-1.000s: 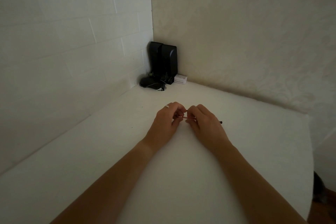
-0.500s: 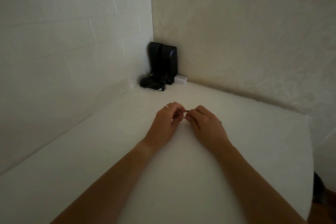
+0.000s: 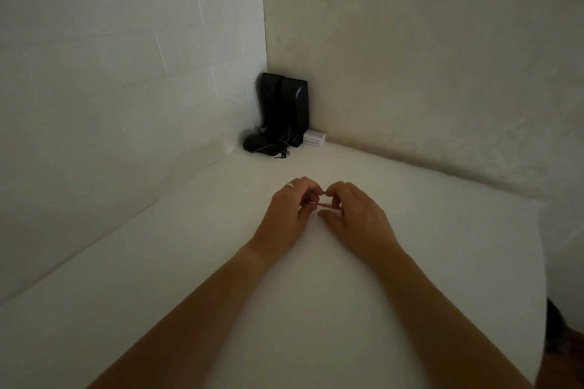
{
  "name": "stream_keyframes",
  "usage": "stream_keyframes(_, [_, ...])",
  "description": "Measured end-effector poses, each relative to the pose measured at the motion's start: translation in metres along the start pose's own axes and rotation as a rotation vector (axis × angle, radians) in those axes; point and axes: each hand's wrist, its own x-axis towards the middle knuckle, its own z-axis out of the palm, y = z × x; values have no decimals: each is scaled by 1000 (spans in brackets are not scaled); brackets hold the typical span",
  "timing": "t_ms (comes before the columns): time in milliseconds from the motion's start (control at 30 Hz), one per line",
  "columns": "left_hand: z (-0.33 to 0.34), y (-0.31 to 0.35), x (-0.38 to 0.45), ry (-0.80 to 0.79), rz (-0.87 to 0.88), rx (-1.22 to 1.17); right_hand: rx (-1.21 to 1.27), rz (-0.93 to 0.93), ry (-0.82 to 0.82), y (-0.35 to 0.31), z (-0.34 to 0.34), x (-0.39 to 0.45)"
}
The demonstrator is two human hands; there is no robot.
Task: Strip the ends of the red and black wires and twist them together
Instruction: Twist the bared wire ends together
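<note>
Over the middle of the white table, my left hand and my right hand meet fingertip to fingertip. A short stretch of red wire shows between them, held by both hands. Just above it a small dark bit, likely the black wire, is pinched between the thumbs and forefingers. The rest of both wires is hidden inside my fingers. A ring sits on a finger of my left hand.
Two black speakers stand in the far corner with a dark bundle of cable at their foot and a small white box beside them. Walls close the left and back. The table's rounded edge runs down the right.
My right hand has slid left along the wires toward my left hand. The dark wire end that stuck out to the right of my right hand no longer shows.
</note>
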Motion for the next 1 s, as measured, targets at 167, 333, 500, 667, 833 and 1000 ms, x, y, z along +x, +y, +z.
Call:
stream_keyframes(167, [0, -1, 0, 6, 1, 1, -63, -12, -1, 0, 0, 0])
stream_keyframes(333, [-1, 0, 0, 10, 1, -7, -15, 7, -4, -1, -1, 0])
stream_keyframes(500, [-1, 0, 0, 13, -2, -11, -55, -11, -8, -1, -1, 0])
stream_keyframes(667, [-1, -1, 0, 17, -3, -6, -41, -3, 9, -2, 0, 1])
stream_keyframes(833, [-1, -2, 0, 14, -5, -7, -63, -19, -2, -1, 1, 1])
stream_keyframes(1000, [0, -3, 0, 18, -7, -21, -61, -1, 7, -1, 2, 1])
